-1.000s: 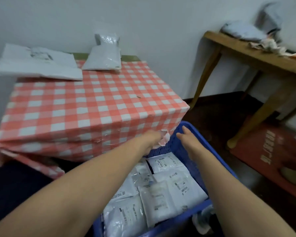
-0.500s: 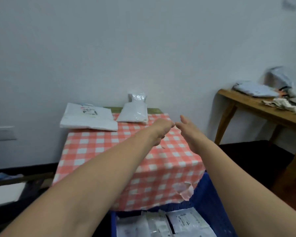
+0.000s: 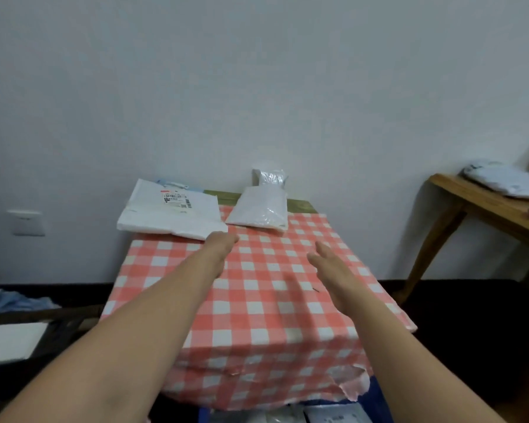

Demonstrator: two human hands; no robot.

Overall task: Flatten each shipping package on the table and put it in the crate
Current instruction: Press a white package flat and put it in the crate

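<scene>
A large flat white package (image 3: 168, 213) with a printed label lies at the back left of the red-checked table (image 3: 257, 300). Beside it lies a smaller white padded package (image 3: 260, 213), and a shiny crinkled bag (image 3: 269, 178) leans on the wall behind that. My left hand (image 3: 222, 245) reaches over the cloth to the large package's near corner, with nothing in it and its fingers hidden from view. My right hand (image 3: 330, 267) hovers over the table's right half with straight fingers, holding nothing. The blue crate (image 3: 376, 401) shows only at the bottom edge, with white packages (image 3: 333, 416) inside.
A wooden side table (image 3: 471, 206) stands at the right with grey packages (image 3: 507, 181) on it. The tablecloth's front right corner (image 3: 353, 386) is torn and hangs over the crate. A dark low frame with a white sheet (image 3: 9, 340) is on the floor at the left.
The view rose from the crate to the table. Both empty hands moved forward from the crate's rim over the cloth and spread apart, the left toward the large package.
</scene>
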